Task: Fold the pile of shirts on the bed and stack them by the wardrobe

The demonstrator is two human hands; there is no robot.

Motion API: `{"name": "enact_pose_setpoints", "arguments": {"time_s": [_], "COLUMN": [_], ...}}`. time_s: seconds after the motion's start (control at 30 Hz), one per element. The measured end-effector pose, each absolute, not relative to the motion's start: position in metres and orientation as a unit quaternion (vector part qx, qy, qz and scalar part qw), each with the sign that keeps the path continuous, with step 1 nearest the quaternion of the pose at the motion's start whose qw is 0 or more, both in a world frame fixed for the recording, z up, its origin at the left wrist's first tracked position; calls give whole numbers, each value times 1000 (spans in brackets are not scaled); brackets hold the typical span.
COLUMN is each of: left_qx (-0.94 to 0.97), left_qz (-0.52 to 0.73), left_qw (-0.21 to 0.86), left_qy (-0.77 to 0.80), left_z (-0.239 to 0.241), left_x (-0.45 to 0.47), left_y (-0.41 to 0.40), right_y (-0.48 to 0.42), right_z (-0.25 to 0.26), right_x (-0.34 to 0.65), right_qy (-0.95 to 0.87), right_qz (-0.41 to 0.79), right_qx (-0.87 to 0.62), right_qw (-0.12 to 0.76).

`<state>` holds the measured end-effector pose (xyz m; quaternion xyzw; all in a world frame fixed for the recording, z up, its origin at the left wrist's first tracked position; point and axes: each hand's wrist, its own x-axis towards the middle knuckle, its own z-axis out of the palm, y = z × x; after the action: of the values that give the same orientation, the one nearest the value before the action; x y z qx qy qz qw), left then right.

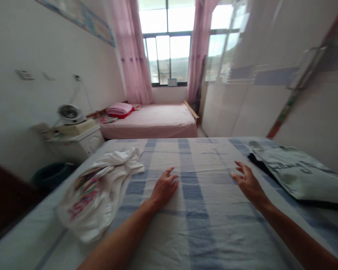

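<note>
Both my hands hover over or rest on a bed sheet [169, 225] with blue stripes; I cannot tell whether they touch it. My left hand [165, 187] holds nothing, its fingers loosely bent and apart. To its left lies a crumpled white T-shirt [101, 202] with a colourful print. My right hand [248, 183] is also free, with fingers spread and pointing inward. Right of it sits a pale green garment [304, 172] with dark lettering, lying flat on top of something black whose kind I cannot make out.
A second bed [163, 120] with pink bedding stands beneath the window. On the left, a small fan [70, 113] sits on a white cabinet [79, 144], with a dark bin [52, 174] below. A glossy wardrobe [242, 105] lines the right side.
</note>
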<state>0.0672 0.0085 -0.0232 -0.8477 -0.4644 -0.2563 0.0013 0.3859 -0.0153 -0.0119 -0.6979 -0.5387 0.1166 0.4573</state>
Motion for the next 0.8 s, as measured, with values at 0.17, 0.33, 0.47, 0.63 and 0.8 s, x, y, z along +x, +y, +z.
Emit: {"name": "enact_pose_setpoints", "arguments": {"time_s": [0.17, 0.33, 0.47, 0.63, 0.8], "left_qx": [-779, -628, -543, -514, -486], "left_qz": [-246, -266, -275, -300, -394], "left_qw": [67, 151, 178, 167, 165], "left_qy": [-572, -715, -773, -786, -762], "left_z": [8, 40, 38, 27, 44], "left_x": [21, -60, -101, -117, -120], "left_y": [22, 29, 28, 30, 29], "right_y": [25, 29, 29, 30, 26], "right_z": [-48, -64, -64, -64, -62], "right_x": [343, 348, 352, 350, 344], "right_qy": [-664, -711, -710, -715, -704], "right_qz": [18, -32, -38, -37, -32], "right_qx": [-659, -638, -644, -644, -657], "right_qw": [354, 296, 281, 270, 268]}}
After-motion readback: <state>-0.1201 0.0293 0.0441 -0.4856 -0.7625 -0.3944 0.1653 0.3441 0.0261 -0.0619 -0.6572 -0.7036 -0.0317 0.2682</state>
